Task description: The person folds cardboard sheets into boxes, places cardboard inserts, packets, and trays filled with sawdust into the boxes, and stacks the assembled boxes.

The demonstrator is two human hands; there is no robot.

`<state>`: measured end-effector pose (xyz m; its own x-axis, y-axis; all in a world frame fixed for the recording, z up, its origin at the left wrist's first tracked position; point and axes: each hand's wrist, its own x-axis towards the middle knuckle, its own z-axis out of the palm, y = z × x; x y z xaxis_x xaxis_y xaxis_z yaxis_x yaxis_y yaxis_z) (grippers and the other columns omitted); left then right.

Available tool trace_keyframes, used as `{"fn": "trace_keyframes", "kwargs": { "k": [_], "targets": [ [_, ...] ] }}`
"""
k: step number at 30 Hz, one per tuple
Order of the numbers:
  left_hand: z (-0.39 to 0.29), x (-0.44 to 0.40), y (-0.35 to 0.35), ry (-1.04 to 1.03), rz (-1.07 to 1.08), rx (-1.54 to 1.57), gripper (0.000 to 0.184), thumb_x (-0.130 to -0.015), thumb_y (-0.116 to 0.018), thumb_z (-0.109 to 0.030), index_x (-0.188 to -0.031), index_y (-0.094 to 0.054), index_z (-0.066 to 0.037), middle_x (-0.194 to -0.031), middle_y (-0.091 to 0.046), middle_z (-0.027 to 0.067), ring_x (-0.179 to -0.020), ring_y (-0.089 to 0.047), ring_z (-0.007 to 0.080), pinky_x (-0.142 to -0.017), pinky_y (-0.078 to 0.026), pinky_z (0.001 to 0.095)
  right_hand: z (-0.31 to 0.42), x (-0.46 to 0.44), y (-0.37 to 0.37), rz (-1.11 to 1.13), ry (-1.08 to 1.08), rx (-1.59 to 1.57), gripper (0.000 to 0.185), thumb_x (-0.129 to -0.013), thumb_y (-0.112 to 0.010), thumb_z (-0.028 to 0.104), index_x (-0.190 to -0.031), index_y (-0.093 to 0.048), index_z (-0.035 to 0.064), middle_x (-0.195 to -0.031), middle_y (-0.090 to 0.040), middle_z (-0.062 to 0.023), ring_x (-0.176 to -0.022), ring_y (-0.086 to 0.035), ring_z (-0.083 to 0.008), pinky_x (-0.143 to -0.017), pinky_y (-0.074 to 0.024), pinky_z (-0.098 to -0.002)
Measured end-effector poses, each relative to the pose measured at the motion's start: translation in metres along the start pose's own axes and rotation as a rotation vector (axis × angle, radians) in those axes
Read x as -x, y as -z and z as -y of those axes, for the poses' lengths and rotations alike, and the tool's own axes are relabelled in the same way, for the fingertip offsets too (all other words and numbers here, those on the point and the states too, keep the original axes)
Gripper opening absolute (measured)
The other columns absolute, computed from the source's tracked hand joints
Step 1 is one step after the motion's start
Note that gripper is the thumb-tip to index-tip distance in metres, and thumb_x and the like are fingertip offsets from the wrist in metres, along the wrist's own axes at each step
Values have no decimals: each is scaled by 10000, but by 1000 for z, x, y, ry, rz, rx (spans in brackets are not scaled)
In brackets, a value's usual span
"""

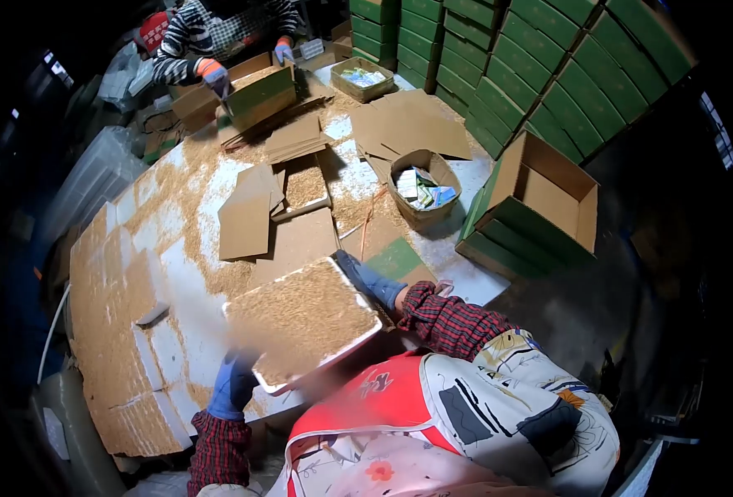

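A shallow white tray [308, 319], filled with loose tan grain-like bits, is held tilted in front of my body, between both hands. At its near left corner is my left hand [234, 383], in a blue glove, closed on the rim; the fingers are partly hidden and blurred. My right hand [370, 280], also gloved in blue, grips the tray's right edge from the far side. Beyond the tray lie cardboard sheets [246, 215] and another tray of tan bits [306, 184] partly covered by cardboard.
Tan bits are strewn over the white table [186, 311]. A basket of small packets [423, 186] stands near an open green box [549, 195]. Stacked green boxes [532, 66] line the back right. Across the table, a co-worker's gloved hands [214, 74] hold a box [258, 98].
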<state>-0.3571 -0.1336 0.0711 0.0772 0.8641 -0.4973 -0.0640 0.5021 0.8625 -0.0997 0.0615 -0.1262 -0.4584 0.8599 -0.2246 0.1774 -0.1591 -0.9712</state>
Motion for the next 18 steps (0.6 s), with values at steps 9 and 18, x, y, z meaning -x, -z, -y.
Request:
{"fn": "trace_keyframes", "kwargs": {
  "k": [9, 18],
  "targets": [
    [55, -49, -48, -148, -488, -546, 692, -821, -687, -276, -1353, -342, 0, -1209, -535, 155, -1063, -534, 230, -893, -436, 338, 43, 3, 86, -171, -114, 171, 708, -889, -458, 578, -1279, -482, -13, -1211, -564, -193, -1108, -543, -281, -974, -388, -364],
    [76, -84, -74, 209, -467, -1408, 767, -726, -697, -488, -1301, -439, -50, -1228, -517, 177, -1016, -566, 336, -821, -477, 425, 39, -71, 215, -621, -311, 1261, 721, -775, -643, 453, -1372, -393, 135, -1234, -560, -150, -1131, -533, -327, -972, -342, -532]
  ]
}}
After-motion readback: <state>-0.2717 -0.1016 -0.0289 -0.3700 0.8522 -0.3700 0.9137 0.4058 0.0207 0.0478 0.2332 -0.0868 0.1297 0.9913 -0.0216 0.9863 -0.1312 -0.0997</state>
